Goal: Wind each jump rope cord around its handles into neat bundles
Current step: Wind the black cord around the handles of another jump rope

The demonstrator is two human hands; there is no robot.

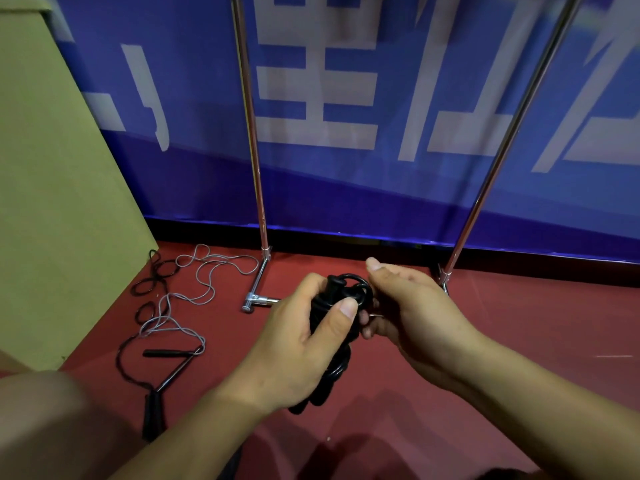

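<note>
A black jump rope (335, 306) is wound around its handles into a tight bundle held above the red floor at centre. My left hand (301, 344) grips the bundle, thumb pressed across its front. My right hand (408, 306) pinches the last loop of black cord at the bundle's top right. The bundle's lower end pokes out beneath my left palm. On the floor at left lies a grey-corded jump rope (194, 292) in loose tangles, with black and metal handles (166, 355). A black cord (152, 282) coils loosely beside it.
A metal rack stands ahead, its left upright (254, 168) and foot bar (256, 289) close behind my hands, its right upright (498, 157) further right. A blue banner (346, 116) hangs behind. A tan cardboard box (52, 202) fills the left.
</note>
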